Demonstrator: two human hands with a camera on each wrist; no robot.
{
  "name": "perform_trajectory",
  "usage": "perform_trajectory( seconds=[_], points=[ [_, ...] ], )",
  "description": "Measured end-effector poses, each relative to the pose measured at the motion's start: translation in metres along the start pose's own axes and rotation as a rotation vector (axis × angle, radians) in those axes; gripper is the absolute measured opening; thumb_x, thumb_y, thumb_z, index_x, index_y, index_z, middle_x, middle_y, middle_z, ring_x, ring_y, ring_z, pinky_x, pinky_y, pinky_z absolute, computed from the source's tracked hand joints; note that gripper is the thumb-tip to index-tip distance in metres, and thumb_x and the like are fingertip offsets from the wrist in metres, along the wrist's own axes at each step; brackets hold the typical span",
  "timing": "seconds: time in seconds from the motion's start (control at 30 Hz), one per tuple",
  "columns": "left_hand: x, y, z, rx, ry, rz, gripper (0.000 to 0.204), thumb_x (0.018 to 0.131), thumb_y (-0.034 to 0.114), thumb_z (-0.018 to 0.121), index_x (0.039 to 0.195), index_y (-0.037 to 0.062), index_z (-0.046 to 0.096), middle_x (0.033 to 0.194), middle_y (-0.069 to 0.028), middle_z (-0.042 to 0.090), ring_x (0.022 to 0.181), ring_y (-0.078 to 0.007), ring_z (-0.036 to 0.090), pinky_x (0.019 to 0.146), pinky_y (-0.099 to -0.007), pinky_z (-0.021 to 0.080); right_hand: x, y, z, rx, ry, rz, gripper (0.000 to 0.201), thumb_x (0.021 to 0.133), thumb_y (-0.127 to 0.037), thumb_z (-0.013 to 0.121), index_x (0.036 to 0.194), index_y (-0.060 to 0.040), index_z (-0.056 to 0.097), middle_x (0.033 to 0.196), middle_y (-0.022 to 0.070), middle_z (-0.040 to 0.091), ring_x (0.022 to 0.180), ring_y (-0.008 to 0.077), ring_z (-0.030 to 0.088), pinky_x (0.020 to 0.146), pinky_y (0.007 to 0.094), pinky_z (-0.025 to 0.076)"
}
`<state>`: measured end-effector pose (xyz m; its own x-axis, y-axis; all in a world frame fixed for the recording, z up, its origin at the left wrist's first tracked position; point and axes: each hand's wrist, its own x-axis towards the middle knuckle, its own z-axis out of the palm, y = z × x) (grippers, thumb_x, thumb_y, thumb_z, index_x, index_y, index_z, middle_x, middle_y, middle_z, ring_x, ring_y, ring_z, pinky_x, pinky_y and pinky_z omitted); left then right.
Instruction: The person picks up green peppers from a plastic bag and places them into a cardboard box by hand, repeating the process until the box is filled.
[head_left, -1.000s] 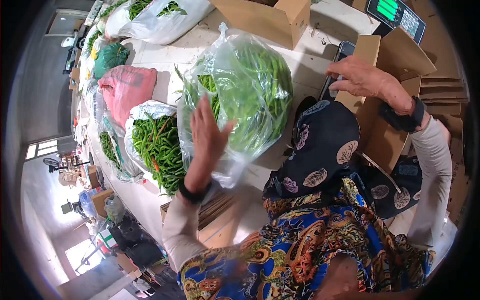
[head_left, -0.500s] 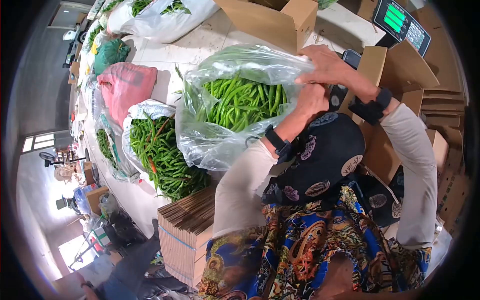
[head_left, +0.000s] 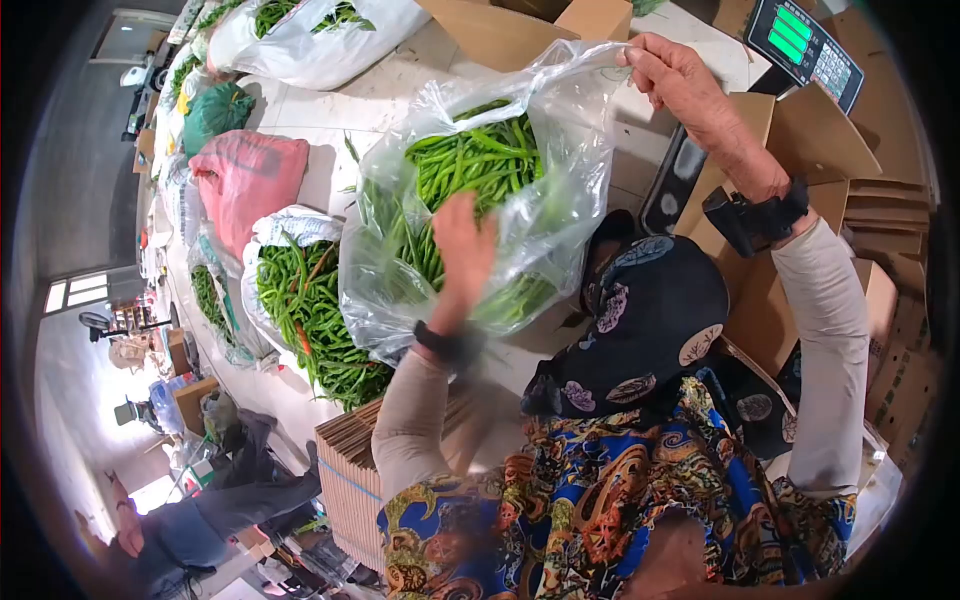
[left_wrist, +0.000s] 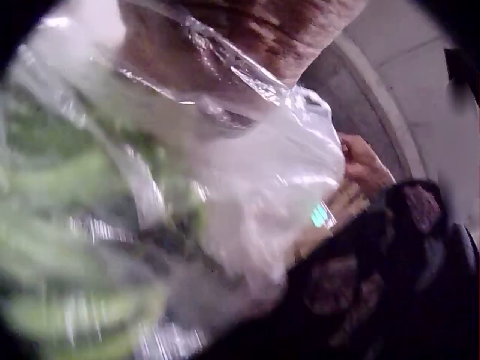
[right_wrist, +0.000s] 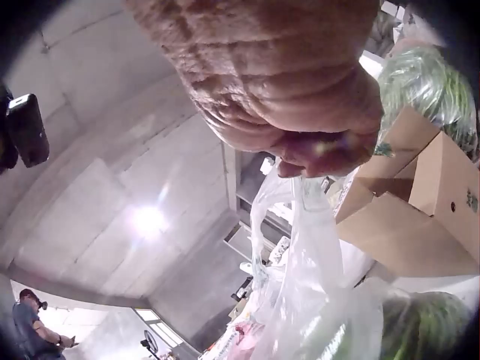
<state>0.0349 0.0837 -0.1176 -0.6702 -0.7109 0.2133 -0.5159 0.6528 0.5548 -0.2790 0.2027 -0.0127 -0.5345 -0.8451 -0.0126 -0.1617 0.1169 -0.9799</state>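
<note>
A large clear plastic bag (head_left: 385, 190) of long green chili peppers (head_left: 475, 160) sits open on the floor before the person. High at its right side, the right hand (head_left: 690, 95) pinches the bag's rim and holds it up; the right wrist view shows plastic hanging from that hand's fingertips. Over the near part of the bag, the left hand (head_left: 465, 250) is blurred, its fingers fairly straight and pointing toward the peppers. Plastic film (left_wrist: 247, 172) overlaps the left hand (left_wrist: 247, 37) in the left wrist view.
A white sack of green chilies (head_left: 310, 310) stands left of the bag, beside a pink sack (head_left: 250, 185). Stacked flat cardboard (head_left: 345, 480) lies nearer. Open cartons (head_left: 500, 35) stand beyond and at the right (head_left: 820, 135), below a lit scale display (head_left: 795, 40). Another person (head_left: 190, 530) is at lower left.
Both hands were together at the bag's right rim half a second ago. The left hand has since moved left over the peppers; the right has risen, pulling the rim up.
</note>
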Motion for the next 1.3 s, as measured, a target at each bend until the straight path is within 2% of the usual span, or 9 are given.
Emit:
perform_trajectory(
  seconds=[0.03,0.17,0.3,0.4,0.47,0.7,0.93,1.23,1.3],
  points=[
    [-0.018,0.015,0.001,-0.049,-0.186,-0.048,0.032,0.084,0.015,0.059,0.112,-0.0008,0.057,0.115,-0.0234,0.055,0.11,-0.0374,0.051,0.089,-0.045,0.042,-0.002,0.0,0.002,0.003,-0.004,0.006,0.024,0.093,-0.028,0.051,0.093,-0.0072,0.064,0.067,-0.0048,0.048,0.056,0.0045,0.039,0.05,0.0197,0.034],
    [-0.091,0.083,0.026,-0.072,-0.143,0.139,0.044,0.081,0.019,0.062,0.121,0.0022,0.055,0.134,-0.021,0.04,0.126,-0.0406,0.036,0.093,-0.0559,0.036,-0.008,0.005,0.01,-0.158,-0.014,0.009,0.023,0.093,-0.026,0.05,0.093,-0.0078,0.063,0.066,-0.0053,0.048,0.057,0.0044,0.04,0.05,0.0198,0.035],
    [-0.103,0.063,0.04,-0.072,-0.198,0.269,0.041,0.084,0.01,0.055,0.124,0.0038,0.052,0.129,-0.0192,0.048,0.119,-0.0398,0.044,0.096,-0.0453,0.037,-0.008,0.035,0.004,-0.032,0.054,0.249,0.021,0.093,-0.024,0.049,0.091,-0.0078,0.061,0.065,-0.0056,0.047,0.055,0.0042,0.04,0.048,0.0199,0.034],
    [-0.108,0.038,0.039,-0.21,-0.33,0.072,0.037,0.082,0.007,0.057,0.119,0.0029,0.055,0.122,-0.0188,0.053,0.11,-0.0393,0.051,0.092,-0.0418,0.042,-0.006,0.054,-0.014,0.148,0.118,0.328,0.019,0.092,-0.023,0.05,0.09,-0.0075,0.061,0.065,-0.0049,0.047,0.052,0.0048,0.04,0.047,0.0201,0.034],
    [-0.108,0.029,0.029,-0.49,-0.04,-0.244,0.035,0.079,0.006,0.061,0.113,0.0003,0.057,0.111,-0.0189,0.057,0.098,-0.0393,0.056,0.088,-0.0404,0.045,-0.01,0.061,-0.016,0.074,0.077,0.344,0.019,0.091,-0.022,0.05,0.089,-0.0069,0.062,0.065,-0.0039,0.049,0.052,0.0051,0.041,0.047,0.0204,0.035],
    [-0.101,-0.02,-0.02,0.284,-0.013,-0.114,0.064,0.074,0.013,0.072,0.129,-0.0005,0.044,0.123,-0.0194,0.05,0.113,-0.037,0.047,0.099,-0.0451,0.035,-0.029,0.081,0.001,-0.348,-0.07,0.33,0.022,0.088,-0.022,0.052,0.086,-0.0024,0.062,0.065,0.0001,0.056,0.055,0.0095,0.049,0.048,0.0248,0.04],
    [-0.068,-0.017,-0.019,0.564,-0.566,-0.142,0.081,0.064,0.032,0.08,0.128,0.0015,0.042,0.111,-0.0163,0.054,0.105,-0.0342,0.048,0.093,-0.0466,0.038,-0.03,0.066,0.003,-0.553,-0.181,0.117,0.024,0.082,-0.025,0.054,0.082,-0.0026,0.063,0.064,0.008,0.063,0.058,0.0171,0.057,0.061,0.034,0.047],
    [-0.081,-0.036,-0.009,0.156,-0.405,-0.092,0.052,0.069,0.026,0.077,0.111,0.0074,0.052,0.1,-0.0186,0.06,0.096,-0.0392,0.057,0.08,-0.0471,0.047,-0.041,0.055,-0.006,-0.5,-0.213,0.141,0.022,0.083,-0.022,0.055,0.084,-0.0013,0.062,0.063,0.0095,0.063,0.061,0.0177,0.061,0.061,0.034,0.048],
    [-0.085,-0.039,-0.005,-0.025,-0.483,-0.466,0.049,0.07,0.023,0.076,0.11,0.0071,0.052,0.099,-0.0181,0.06,0.09,-0.0379,0.06,0.076,-0.0469,0.048,-0.04,0.056,-0.003,-0.452,-0.208,0.216,0.021,0.083,-0.021,0.055,0.084,-0.001,0.062,0.065,0.009,0.063,0.061,0.0167,0.061,0.061,0.0333,0.048]
  ],
)
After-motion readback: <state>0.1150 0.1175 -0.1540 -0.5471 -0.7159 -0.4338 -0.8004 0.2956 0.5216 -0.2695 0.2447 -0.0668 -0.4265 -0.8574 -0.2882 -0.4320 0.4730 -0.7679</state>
